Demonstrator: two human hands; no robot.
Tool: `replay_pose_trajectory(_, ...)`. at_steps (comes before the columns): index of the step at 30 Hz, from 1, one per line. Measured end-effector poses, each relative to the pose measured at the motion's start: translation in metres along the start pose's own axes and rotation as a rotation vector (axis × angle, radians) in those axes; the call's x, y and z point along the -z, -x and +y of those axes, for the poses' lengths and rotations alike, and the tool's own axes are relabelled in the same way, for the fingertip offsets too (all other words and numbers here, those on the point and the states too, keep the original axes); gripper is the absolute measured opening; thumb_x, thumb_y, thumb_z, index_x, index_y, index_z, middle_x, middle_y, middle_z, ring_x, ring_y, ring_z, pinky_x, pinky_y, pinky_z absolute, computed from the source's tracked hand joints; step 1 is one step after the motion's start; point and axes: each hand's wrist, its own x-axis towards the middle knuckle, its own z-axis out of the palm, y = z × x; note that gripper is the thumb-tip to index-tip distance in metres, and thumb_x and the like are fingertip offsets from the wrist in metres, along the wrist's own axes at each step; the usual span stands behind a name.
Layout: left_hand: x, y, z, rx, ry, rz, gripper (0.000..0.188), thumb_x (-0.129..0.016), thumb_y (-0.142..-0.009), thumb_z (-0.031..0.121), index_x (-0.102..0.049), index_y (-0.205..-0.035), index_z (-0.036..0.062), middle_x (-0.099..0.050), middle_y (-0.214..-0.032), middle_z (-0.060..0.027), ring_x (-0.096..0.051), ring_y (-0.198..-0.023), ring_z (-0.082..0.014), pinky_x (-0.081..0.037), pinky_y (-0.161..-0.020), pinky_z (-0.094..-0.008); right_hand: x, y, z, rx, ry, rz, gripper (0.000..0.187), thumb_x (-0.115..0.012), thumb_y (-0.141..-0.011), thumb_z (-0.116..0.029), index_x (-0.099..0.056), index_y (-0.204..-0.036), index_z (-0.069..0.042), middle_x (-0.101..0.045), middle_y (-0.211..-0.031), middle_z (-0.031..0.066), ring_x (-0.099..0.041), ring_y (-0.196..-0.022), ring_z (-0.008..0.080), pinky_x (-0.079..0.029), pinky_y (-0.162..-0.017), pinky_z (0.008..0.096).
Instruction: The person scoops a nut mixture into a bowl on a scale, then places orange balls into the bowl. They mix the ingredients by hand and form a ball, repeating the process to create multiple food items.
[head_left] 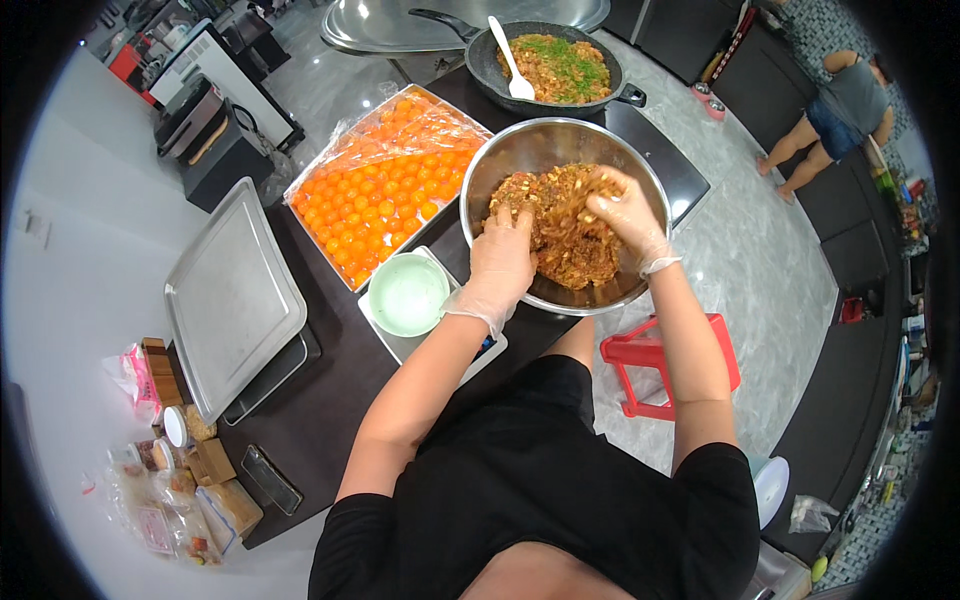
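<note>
At the upper middle of the head view, the only one I have from my distant seat, one steel bowl holds the reddish-brown mixture, and the right hand and the left hand, both gloved, reach inside its rim. I judge that the step in hand is mixing by fingers. At the bowl's right side, the right hand has its fingers curled and seems to clench a portion of the mixture, though blur makes the amount uncertain. At the left side, the left hand puts its fingertips to the mixture; its thumb is hidden, so I cannot tell whether it grasps something. For the next move, in my opinion, the right fingers should loosen over the middle of the bowl, so that the portion drops inside, and the left should gather the heap. Now I count: two clear gloves, one on each hand; one dark pan at the top of the frame, with one white spatula in it; one shallow tray left of the bowl, with orange balls too many for me to count, partly under one plastic film; one pale green bowl below this tray; one big metal tray and one dark phone at the left; one red stool at lower right of the steel bowl.
</note>
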Motion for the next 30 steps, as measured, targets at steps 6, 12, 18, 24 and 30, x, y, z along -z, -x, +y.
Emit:
replay_pose_trajectory(6,0.026,-0.002,-0.002,-0.21,0.459,0.424,0.048,-0.062,-0.09,0.024,-0.053,-0.133,0.0036,-0.055,-0.129,-0.021,-0.056,-0.118,-0.0341,-0.046,-0.097,-0.0383,0.011,-0.014,-0.034,0.108,-0.153,-0.104,0.038,-0.06,-0.087,-0.008,-0.053,-0.123,-0.001,-0.062,-0.115,0.0045,-0.058,-0.103,0.0114,-0.048,-0.091,0.026)
replay_pose_trajectory(12,0.04,-0.041,0.022,0.05,1.626,-0.03,0.055,-0.055,-0.095,0.052,-0.053,-0.133,0.012,-0.061,-0.125,-0.008,-0.06,-0.112,-0.0251,-0.052,-0.089,-0.0446,-0.022,-0.012,-0.04,0.087,-0.434,-0.158,0.039,-0.053,-0.087,-0.008,-0.052,-0.125,-0.004,-0.059,-0.118,0.0032,-0.055,-0.106,0.0116,-0.045,-0.093,0.0265)
replay_pose_trajectory(18,0.029,-0.053,0.04,0.254,2.066,-0.12,0.043,-0.061,-0.093,0.046,-0.058,-0.125,0.0163,-0.062,-0.12,-0.0057,-0.062,-0.108,-0.0189,-0.056,-0.083,-0.0424,-0.049,-0.024,-0.008,0.528,0.597,0.163,0.043,-0.049,-0.092,-0.026,-0.051,-0.126,0.001,-0.054,-0.123,0.0227,-0.05,-0.117,0.0389,-0.038,-0.101,0.0408)
replay_pose_trajectory(24,0.009,-0.059,0.032,0.223,2.065,0.113,0.037,-0.067,-0.092,0.026,-0.058,-0.122,0.0064,-0.063,-0.114,-0.0075,-0.062,-0.103,-0.0189,-0.053,-0.088,-0.0333,-0.062,0.006,-0.021,0.562,0.732,0.312,0.041,-0.064,-0.084,-0.022,-0.058,-0.12,-0.002,-0.054,-0.118,0.0191,-0.053,-0.112,0.0379,-0.041,-0.1,0.0435)
replay_pose_trajectory(30,0.011,-0.043,0.023,0.207,1.933,-0.001,0.056,-0.061,-0.094,0.046,-0.053,-0.128,0.0029,-0.06,-0.121,-0.0124,-0.06,-0.111,-0.0241,-0.05,-0.097,-0.038,-0.071,0.028,-0.027,0.581,0.516,0.395,0.046,-0.076,-0.079,-0.021,-0.06,-0.119,-0.006,-0.052,-0.129,0.0184,-0.053,-0.118,0.0333,-0.044,-0.1,0.0405)
